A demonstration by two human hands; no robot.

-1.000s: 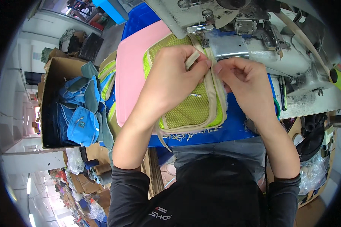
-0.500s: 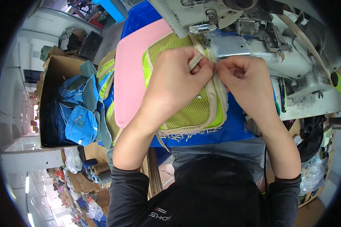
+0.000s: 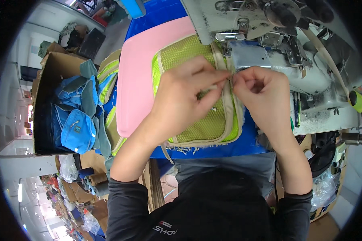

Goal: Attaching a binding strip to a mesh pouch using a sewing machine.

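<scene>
A lime-green mesh fabric panel with beige binding lies under both hands, its lower edge frayed with loose threads. My left hand is bent over the panel, its index finger stretched toward the right fingertips and its thumb curled below. My right hand pinches at the binding along the panel's right edge. The fingertips of both hands nearly meet there, and whatever small thing lies between them is hidden. The metal plate of a sewing machine is just beyond my right hand.
A pink board lies partly beneath the panel on a blue surface. Left of it stands a cardboard box of blue fabric pieces, with green-trimmed pieces beside it. Thread spools are at lower left.
The left fingers have loosened from a tight curl around a beige strip end, and the index finger now reaches toward the right hand. The right hand keeps its pinch. The whole view has shifted slightly.
</scene>
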